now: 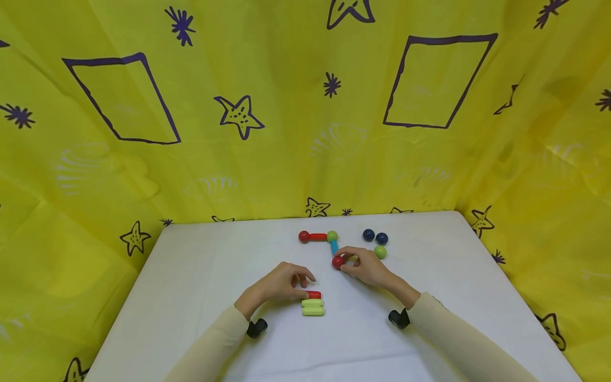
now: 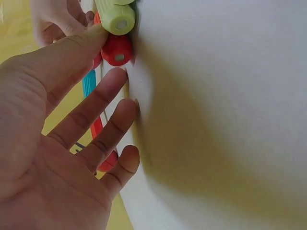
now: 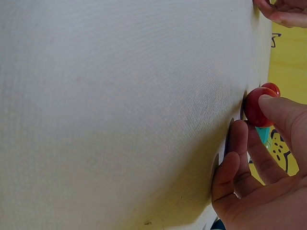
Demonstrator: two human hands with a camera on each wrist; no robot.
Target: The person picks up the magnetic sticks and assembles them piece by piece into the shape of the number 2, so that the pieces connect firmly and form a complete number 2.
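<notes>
My right hand (image 1: 367, 267) pinches a red ball (image 1: 338, 262) between thumb and fingers. That ball sits at the near end of a blue rod (image 1: 334, 248). At the rod's far end is a green ball (image 1: 332, 236), which a red rod (image 1: 318, 237) links to another red ball (image 1: 304, 236). My left hand (image 1: 284, 282) is spread beside a loose red rod (image 1: 313, 294). Its thumb touches this rod in the left wrist view, while the index fingertip stands apart from it. Two light green rods (image 1: 312, 311) lie alongside on the near side.
Two dark blue balls (image 1: 375, 236) and a loose green ball (image 1: 380, 252) lie beyond my right hand. The white table (image 1: 200, 297) is bordered by yellow patterned cloth (image 1: 277, 175) at the back and sides. Black wrist cameras (image 1: 256, 328) are strapped on both wrists.
</notes>
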